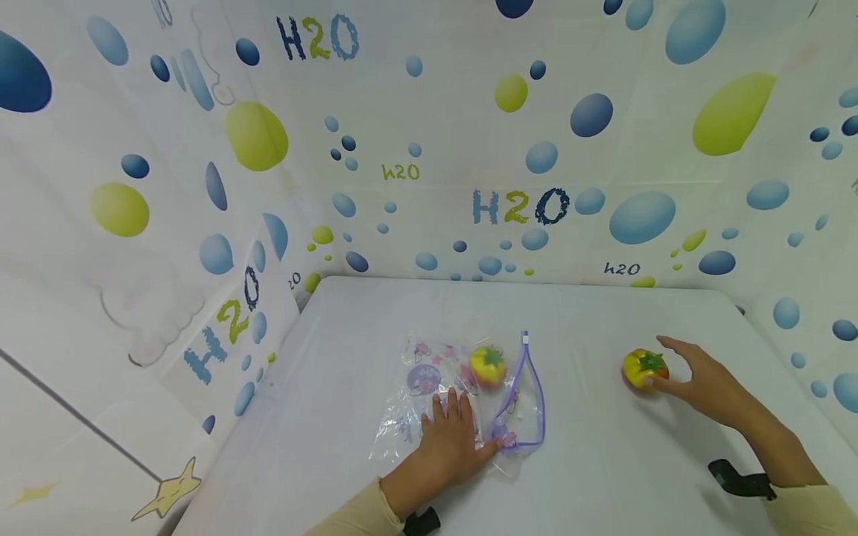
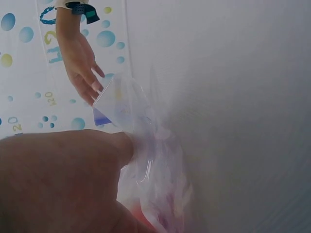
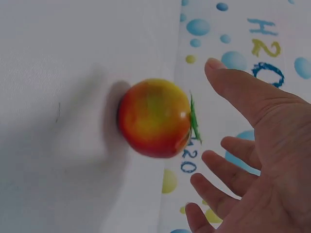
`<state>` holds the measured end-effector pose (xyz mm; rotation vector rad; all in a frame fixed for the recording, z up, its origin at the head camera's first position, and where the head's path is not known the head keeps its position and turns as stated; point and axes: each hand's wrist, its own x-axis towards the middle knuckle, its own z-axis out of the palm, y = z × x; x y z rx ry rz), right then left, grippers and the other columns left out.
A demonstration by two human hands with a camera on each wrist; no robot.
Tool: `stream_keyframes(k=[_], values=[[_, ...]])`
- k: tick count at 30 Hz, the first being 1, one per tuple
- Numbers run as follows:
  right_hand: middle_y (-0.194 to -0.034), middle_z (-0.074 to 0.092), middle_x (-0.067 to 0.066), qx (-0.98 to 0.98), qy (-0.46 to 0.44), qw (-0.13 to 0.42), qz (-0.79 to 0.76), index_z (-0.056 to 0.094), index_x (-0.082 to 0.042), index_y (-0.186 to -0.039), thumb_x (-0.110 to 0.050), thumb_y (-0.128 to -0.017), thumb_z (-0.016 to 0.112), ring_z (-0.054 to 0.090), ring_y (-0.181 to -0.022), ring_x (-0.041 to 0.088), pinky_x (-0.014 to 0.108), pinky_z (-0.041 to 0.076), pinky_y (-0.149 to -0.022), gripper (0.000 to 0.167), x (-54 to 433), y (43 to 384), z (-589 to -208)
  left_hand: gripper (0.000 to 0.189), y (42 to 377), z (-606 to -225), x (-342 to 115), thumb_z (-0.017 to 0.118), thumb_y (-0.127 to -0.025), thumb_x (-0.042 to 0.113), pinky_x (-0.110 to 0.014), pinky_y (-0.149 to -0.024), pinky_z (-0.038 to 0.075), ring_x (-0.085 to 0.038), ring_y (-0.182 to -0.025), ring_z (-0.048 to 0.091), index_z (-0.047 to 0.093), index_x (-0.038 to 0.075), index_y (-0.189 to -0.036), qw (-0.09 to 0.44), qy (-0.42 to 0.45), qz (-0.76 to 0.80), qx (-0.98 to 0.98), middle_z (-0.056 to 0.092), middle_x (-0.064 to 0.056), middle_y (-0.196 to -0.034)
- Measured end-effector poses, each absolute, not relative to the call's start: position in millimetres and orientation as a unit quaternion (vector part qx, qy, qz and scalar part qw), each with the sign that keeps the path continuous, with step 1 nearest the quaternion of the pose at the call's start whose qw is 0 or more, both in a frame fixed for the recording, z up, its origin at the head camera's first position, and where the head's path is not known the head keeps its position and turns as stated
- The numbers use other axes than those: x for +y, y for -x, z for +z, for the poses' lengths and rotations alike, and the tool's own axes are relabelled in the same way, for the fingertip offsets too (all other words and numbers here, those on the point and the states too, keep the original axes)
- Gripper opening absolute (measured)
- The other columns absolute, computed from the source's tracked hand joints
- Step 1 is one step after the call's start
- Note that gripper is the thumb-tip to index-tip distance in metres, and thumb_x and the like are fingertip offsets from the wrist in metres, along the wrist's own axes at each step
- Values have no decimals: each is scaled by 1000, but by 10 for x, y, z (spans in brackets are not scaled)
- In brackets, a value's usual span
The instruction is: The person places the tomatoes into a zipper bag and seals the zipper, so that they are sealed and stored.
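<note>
My left hand lies with its fingers spread on a clear plastic zip bag printed with pink and purple pictures. The bag's purple zip edge stands in a loop to the right of that hand. One yellow-red toy tomato with a green top is at the bag, just beyond the left fingertips; it seems to be inside. Farther right, a second toy tomato sits on the table. Around it reaches my right hand, thumb and fingers apart; the right wrist view shows a gap between this hand and the tomato.
The white table carries the bag and tomatoes. Behind and to the left hangs a white sheet with blue and green drops and H2O lettering. A dark strap is on the right wrist.
</note>
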<state>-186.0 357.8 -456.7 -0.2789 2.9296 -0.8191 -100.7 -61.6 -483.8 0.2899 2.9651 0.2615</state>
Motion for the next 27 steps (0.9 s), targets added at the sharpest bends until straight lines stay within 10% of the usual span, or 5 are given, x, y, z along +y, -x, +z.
stream_keyframes(k=[27], values=[[-155,39,40,952,87,74,-284,31,8,-158,-43,-102,69,43,-134,62,76,49,-90,85,3787,1842,-4801,100,1027,-4873,-621,59,-96,70,-70,-111,41,-56,-150,36,40,-7,-156,80,-95,87,988,38,-29,-164]])
